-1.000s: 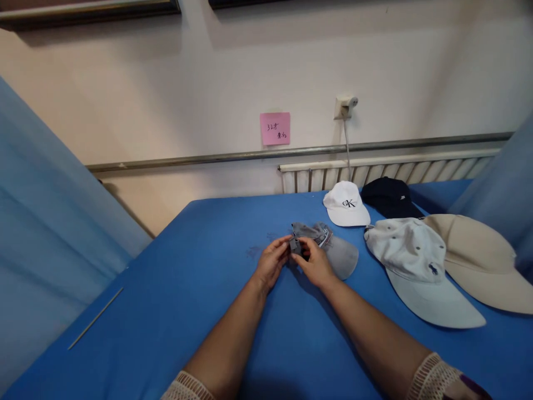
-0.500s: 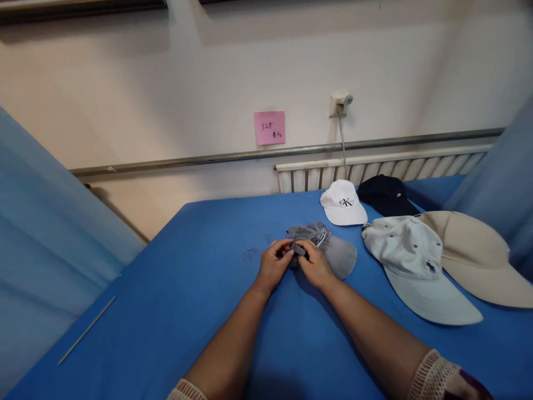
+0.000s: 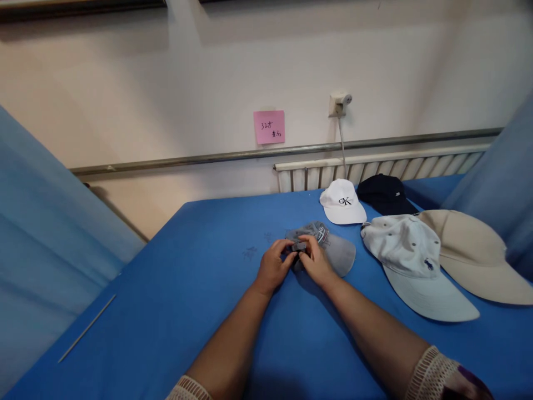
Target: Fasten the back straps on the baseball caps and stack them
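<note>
A grey baseball cap (image 3: pixel 340 253) lies on the blue-covered table, its brim toward the right and lettering on its front. At the cap's back edge, my left hand (image 3: pixel 272 264) and my right hand (image 3: pixel 315 260) pinch the grey adjustment strap (image 3: pixel 298 246) between thumbs and fingers. The two hands sit close together, one on each side of the strap. Fingers partly cover the strap's ends and any buckle, so those details are hidden.
To the right lie a white cap (image 3: pixel 343 203), a black cap (image 3: pixel 385 193), a pale grey cap (image 3: pixel 410 261) and a beige cap (image 3: pixel 470 250). A thin stick (image 3: pixel 87 329) rests at the left edge of the blue cover (image 3: pixel 175 300). Blue curtains (image 3: pixel 41 250) hang on both sides.
The fingers of both hands have shifted slightly on the strap, and the right fingers have lifted a little. The cap stays in nearly the same place.
</note>
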Demonstrator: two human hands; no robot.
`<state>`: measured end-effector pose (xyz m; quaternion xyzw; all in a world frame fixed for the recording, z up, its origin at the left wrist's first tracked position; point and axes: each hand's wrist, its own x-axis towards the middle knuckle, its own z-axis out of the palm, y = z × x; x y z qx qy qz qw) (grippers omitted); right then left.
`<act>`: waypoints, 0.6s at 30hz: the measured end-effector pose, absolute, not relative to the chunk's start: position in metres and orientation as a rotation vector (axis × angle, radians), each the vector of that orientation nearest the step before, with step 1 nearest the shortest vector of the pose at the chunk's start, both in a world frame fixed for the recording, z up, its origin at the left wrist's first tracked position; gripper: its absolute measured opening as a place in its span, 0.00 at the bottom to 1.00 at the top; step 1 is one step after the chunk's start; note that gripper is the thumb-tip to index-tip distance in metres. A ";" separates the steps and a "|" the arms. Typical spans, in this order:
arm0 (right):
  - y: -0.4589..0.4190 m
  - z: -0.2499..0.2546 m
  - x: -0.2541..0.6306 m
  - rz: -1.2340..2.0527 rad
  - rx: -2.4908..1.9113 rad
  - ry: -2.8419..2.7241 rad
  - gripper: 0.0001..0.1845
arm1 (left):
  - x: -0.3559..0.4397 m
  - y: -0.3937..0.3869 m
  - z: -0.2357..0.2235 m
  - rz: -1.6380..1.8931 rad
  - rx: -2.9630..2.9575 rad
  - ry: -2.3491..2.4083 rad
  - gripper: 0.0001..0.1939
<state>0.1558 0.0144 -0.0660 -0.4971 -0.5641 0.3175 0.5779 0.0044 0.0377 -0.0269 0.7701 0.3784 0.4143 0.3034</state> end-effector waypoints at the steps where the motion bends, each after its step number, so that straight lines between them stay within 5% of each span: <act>1: 0.014 -0.067 0.155 0.767 -1.133 -1.278 0.19 | 0.004 0.039 -0.028 1.113 2.028 1.042 0.12; 18: 0.027 -0.069 0.159 0.878 -1.036 -1.118 0.11 | 0.005 0.045 -0.041 1.128 2.018 1.037 0.11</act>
